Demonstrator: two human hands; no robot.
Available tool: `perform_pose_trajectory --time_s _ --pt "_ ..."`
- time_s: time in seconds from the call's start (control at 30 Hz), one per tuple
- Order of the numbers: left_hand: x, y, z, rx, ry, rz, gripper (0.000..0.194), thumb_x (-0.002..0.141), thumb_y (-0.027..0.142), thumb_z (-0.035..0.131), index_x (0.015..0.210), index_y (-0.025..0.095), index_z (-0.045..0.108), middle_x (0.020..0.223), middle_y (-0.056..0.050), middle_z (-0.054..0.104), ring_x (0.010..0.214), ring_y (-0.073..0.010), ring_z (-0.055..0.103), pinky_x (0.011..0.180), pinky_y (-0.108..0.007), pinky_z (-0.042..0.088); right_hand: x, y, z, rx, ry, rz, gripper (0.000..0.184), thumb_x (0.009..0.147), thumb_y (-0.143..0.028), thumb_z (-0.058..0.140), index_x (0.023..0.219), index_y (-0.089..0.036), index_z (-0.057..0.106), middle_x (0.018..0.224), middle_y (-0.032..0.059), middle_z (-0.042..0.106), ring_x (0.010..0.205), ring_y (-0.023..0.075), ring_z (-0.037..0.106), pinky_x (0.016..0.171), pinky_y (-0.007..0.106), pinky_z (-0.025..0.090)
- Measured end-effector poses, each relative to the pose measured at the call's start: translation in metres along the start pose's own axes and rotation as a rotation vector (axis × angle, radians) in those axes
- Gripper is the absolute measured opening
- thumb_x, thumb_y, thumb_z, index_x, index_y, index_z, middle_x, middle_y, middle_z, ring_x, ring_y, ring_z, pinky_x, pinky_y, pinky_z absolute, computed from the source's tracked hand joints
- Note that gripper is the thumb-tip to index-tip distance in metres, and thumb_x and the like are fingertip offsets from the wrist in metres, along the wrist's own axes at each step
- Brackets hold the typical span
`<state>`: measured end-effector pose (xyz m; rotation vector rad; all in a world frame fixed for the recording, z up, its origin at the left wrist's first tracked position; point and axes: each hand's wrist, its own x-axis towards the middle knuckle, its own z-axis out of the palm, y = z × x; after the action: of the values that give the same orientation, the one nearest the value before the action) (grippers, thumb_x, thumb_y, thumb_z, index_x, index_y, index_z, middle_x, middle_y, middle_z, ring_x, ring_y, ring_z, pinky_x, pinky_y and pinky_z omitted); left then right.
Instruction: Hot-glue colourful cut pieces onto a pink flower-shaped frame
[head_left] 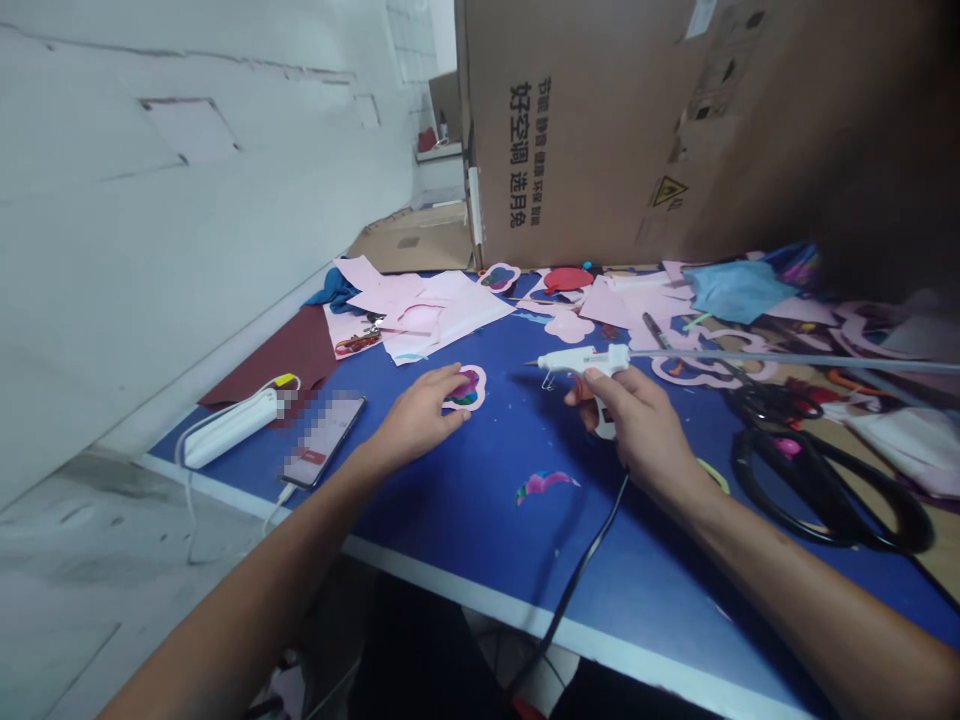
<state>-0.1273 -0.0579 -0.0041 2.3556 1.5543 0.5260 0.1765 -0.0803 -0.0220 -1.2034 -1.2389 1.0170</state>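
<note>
My right hand (pixel 634 410) is wrapped round the grip of a white hot glue gun (pixel 581 360), whose nozzle points left. A long glue stick (pixel 750 357) sticks out of its back, and a black cord (pixel 592 550) drops from the handle over the table edge. On the blue table lies a small flower-shaped cutout (pixel 472 388) with a pink rim and a shiny purple middle. My left hand (pixel 424 410) touches its left side, thumb and fingers apart. Nearer me rests a curved, colourful shiny scrap (pixel 546 484).
Large black-handled scissors (pixel 825 490) lie at the right. A phone (pixel 324 440) and a white power strip (pixel 232 430) are at the left. Pink paper sheets (pixel 442 310) and scraps cover the back, before a big cardboard box (pixel 600 130). A blue cloth-like piece (pixel 739 290) lies back right.
</note>
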Motion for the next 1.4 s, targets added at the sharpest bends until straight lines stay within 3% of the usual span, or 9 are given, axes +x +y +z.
perform_pose_trajectory --time_s 0.13,0.23,0.4,0.73,1.03,1.2,1.4 --pt "0.028 -0.011 -0.014 -0.115 -0.181 0.102 0.050 0.087 0.034 0.080 0.136 0.025 0.074 0.170 -0.012 0.055 0.158 -0.0332 0.052 0.132 -0.048 0.040 0.001 0.000 -0.002 -0.015 0.003 -0.003 0.040 0.101 -0.057 0.068 0.083 -0.022 0.076 0.061 0.0001 0.062 0.060 0.0172 0.053 0.063 0.035 0.036" --pt "0.035 -0.021 -0.017 -0.193 -0.221 0.172 0.039 0.086 0.031 0.080 0.124 0.025 0.075 0.164 -0.011 0.061 0.152 -0.0318 0.058 0.127 -0.046 0.045 0.001 -0.002 -0.003 -0.025 0.012 0.003 0.042 0.099 -0.060 0.069 0.082 -0.022 0.076 0.061 0.0006 0.062 0.059 0.0176 0.053 0.061 0.034 0.037" --pt "0.028 -0.026 -0.006 -0.245 -0.177 0.238 0.018 0.083 0.022 0.076 0.102 0.023 0.072 0.147 -0.010 0.071 0.142 -0.0292 0.064 0.120 -0.044 0.050 0.001 -0.004 -0.003 -0.052 0.013 0.024 0.044 0.097 -0.063 0.071 0.080 -0.023 0.076 0.060 0.0016 0.063 0.057 0.0181 0.053 0.057 0.034 0.037" --pt "0.028 -0.024 0.006 -0.262 -0.116 0.214 0.006 0.085 0.022 0.072 0.089 0.023 0.067 0.135 -0.009 0.075 0.137 -0.0291 0.066 0.115 -0.043 0.052 -0.003 -0.010 -0.001 -0.103 0.016 0.042 0.040 0.098 -0.057 0.069 0.080 -0.022 0.076 0.059 0.0019 0.061 0.057 0.0183 0.052 0.057 0.034 0.038" --pt "0.026 -0.016 0.012 -0.219 -0.041 0.176 0.007 0.088 0.025 0.070 0.084 0.023 0.065 0.128 -0.010 0.076 0.128 -0.0298 0.070 0.106 -0.043 0.056 -0.003 -0.011 0.002 -0.096 -0.006 0.045 0.039 0.098 -0.058 0.069 0.081 -0.022 0.074 0.061 0.0013 0.062 0.057 0.0178 0.051 0.056 0.033 0.038" --pt "0.026 -0.010 0.010 -0.280 -0.013 0.136 0.013 0.093 0.023 0.062 0.083 0.023 0.070 0.122 -0.009 0.080 0.118 -0.0274 0.074 0.102 -0.041 0.058 -0.001 -0.004 0.001 -0.053 -0.009 0.033 0.041 0.097 -0.060 0.071 0.082 -0.022 0.074 0.060 0.0012 0.062 0.058 0.0181 0.051 0.058 0.034 0.036" --pt "0.026 -0.008 0.013 -0.354 0.018 0.055 0.013 0.090 0.022 0.064 0.078 0.023 0.072 0.118 -0.008 0.081 0.117 -0.0275 0.075 0.105 -0.044 0.059 -0.001 -0.001 0.000 -0.043 -0.025 0.031 0.042 0.099 -0.060 0.070 0.084 -0.021 0.076 0.060 0.0006 0.061 0.059 0.0178 0.051 0.058 0.034 0.034"
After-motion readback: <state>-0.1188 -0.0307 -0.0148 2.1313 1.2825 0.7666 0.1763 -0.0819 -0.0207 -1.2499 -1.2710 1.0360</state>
